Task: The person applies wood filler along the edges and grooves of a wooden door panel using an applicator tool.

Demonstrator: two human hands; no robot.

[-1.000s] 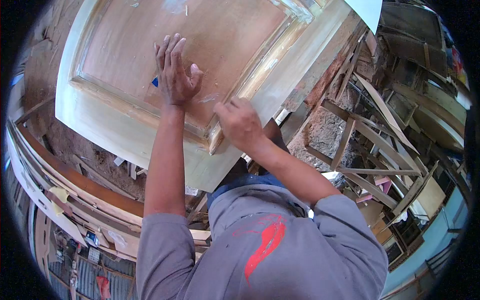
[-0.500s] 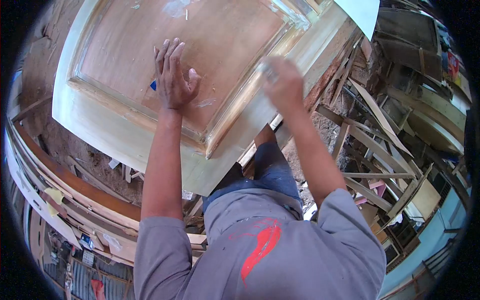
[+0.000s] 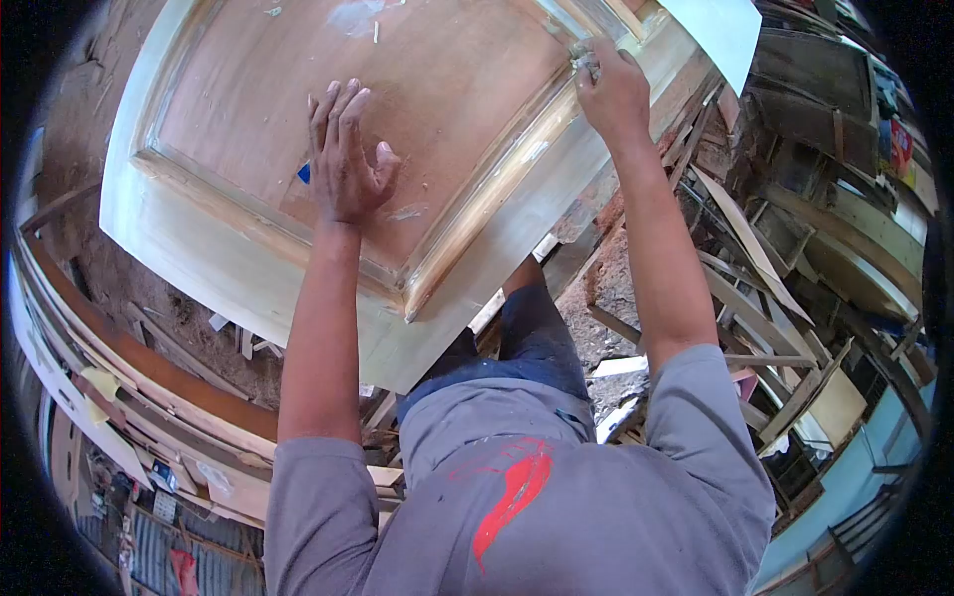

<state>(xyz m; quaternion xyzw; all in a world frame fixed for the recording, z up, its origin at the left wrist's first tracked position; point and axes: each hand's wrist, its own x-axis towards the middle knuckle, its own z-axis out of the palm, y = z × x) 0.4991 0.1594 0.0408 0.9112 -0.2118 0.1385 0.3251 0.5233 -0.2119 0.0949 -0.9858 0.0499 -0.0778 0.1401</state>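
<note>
A wooden panel door (image 3: 253, 184) with raised moulding lies in front of me, its outer frame pale and its inner panel reddish brown. My left hand (image 3: 346, 164) rests on the inner panel, fingers stretched and thumb apart, holding nothing. Beside its wrist a small blue object (image 3: 304, 173) shows, partly hidden by the hand. My right hand (image 3: 618, 94) is closed around a small crumpled greyish piece (image 3: 586, 66), whose kind I cannot make out. It is at the moulding (image 3: 497, 189) near the far right corner of the panel.
Whitish smears and small chips (image 3: 377, 32) lie on the panel. Right of the door is a heap of wooden offcuts and frames (image 3: 760, 308). Long curved-looking boards (image 3: 179, 382) are stacked at the left. Bare ground (image 3: 616, 283) with debris shows below the door.
My right hand has moved up along the moulding, away from my body, toward the far right corner, with the greyish piece in it. My left hand stays in place on the panel.
</note>
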